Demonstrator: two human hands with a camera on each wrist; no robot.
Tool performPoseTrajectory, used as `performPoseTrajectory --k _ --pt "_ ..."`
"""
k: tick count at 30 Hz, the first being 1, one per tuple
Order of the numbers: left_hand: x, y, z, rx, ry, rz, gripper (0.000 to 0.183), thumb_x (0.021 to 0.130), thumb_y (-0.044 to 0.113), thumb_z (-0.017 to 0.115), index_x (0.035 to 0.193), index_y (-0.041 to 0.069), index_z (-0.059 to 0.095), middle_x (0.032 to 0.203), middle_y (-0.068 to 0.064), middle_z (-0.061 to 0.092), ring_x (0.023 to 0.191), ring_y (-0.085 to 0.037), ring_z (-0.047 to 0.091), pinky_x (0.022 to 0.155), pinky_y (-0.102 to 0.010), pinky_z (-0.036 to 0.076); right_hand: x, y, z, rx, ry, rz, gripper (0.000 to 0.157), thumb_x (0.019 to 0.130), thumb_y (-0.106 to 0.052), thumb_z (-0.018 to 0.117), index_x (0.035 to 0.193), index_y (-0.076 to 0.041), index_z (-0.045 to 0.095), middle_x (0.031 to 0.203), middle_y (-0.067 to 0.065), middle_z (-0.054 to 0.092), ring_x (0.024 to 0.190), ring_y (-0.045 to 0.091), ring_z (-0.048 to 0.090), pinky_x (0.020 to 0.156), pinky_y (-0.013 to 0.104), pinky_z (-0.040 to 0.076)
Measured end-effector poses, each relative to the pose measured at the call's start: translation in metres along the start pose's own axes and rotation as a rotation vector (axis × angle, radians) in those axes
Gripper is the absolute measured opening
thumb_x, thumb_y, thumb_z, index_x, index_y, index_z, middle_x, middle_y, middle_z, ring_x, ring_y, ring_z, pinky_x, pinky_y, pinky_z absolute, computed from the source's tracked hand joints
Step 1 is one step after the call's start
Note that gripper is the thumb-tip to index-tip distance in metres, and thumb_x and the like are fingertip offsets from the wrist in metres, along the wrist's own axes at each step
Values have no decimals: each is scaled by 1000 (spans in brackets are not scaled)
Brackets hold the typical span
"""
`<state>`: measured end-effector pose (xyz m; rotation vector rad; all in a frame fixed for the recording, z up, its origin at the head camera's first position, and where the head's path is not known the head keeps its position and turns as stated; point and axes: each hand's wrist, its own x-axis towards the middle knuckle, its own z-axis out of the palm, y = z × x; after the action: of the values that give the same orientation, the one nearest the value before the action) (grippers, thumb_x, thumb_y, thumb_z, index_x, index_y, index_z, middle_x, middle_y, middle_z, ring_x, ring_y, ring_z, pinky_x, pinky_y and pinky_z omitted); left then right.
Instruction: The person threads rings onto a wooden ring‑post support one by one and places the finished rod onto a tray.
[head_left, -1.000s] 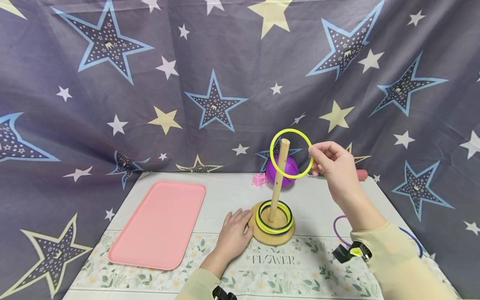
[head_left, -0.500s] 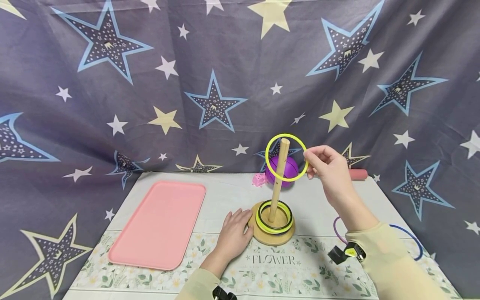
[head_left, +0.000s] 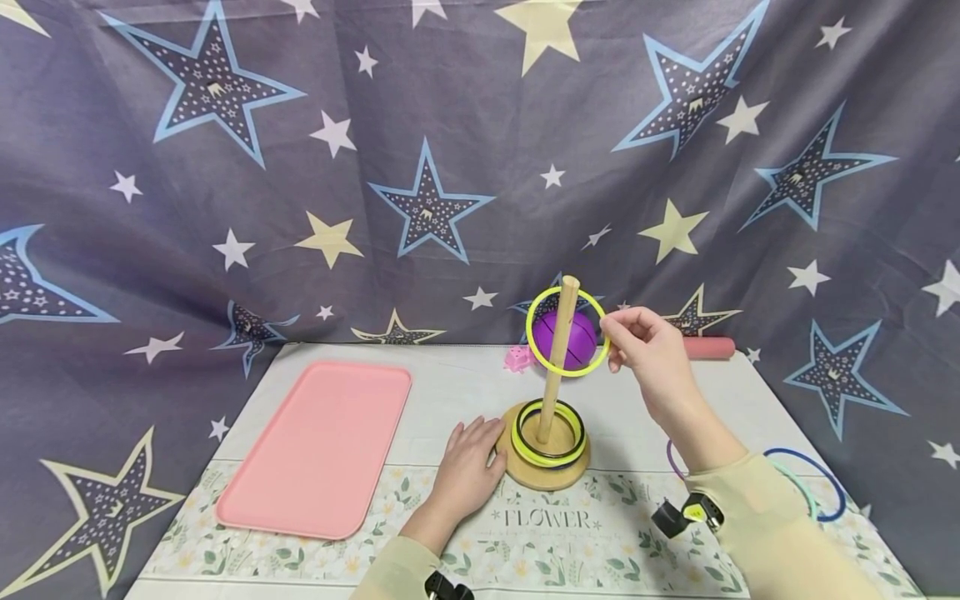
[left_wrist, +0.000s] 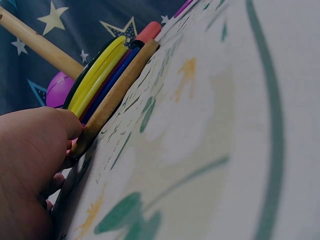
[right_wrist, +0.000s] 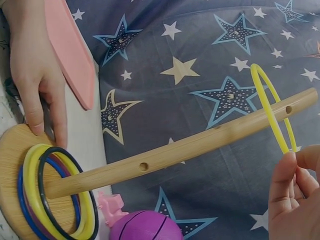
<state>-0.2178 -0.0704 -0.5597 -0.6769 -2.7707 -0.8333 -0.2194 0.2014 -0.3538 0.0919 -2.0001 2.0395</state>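
Observation:
My right hand (head_left: 648,350) pinches a thin yellow ring (head_left: 567,374) at its right side between thumb and fingertips. In the right wrist view that ring (right_wrist: 270,115) encircles the upper part of a wooden peg (right_wrist: 180,152). The peg rises from a round wooden base (head_left: 547,482). Around the peg's foot lies a stack of rings (right_wrist: 34,195): black on top, then yellow, with purple and blue below. My left hand (head_left: 465,475) lies relaxed on the table, fingertips right at the base's left edge. Seen from the left wrist, its thumb side (left_wrist: 65,122) overlaps that edge.
A pink tray (head_left: 315,450) lies on the left. Behind the peg are a purple ball (head_left: 581,342) and a small pink toy (head_left: 517,359). A red-handled thing (head_left: 708,347) sits at the back right. Loose rings, including a blue ring (head_left: 828,475), lie partly under my right forearm.
My right hand has moved down and a little left with the yellow ring, from the peg's top to lower along it. The left hand and the base have stayed put.

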Motion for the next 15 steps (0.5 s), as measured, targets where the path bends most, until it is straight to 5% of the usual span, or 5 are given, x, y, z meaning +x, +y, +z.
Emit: performPoseTrajectory --k 15 --pt "0 1 0 -2 -4 -3 50 110 23 64 156 4 61 158 -14 61 156 -38 46 133 -62 23 -6 28 1 -44 -15 51 23 106 -10 74 114 11 68 83 1 67 66 10 60 58 23 58"
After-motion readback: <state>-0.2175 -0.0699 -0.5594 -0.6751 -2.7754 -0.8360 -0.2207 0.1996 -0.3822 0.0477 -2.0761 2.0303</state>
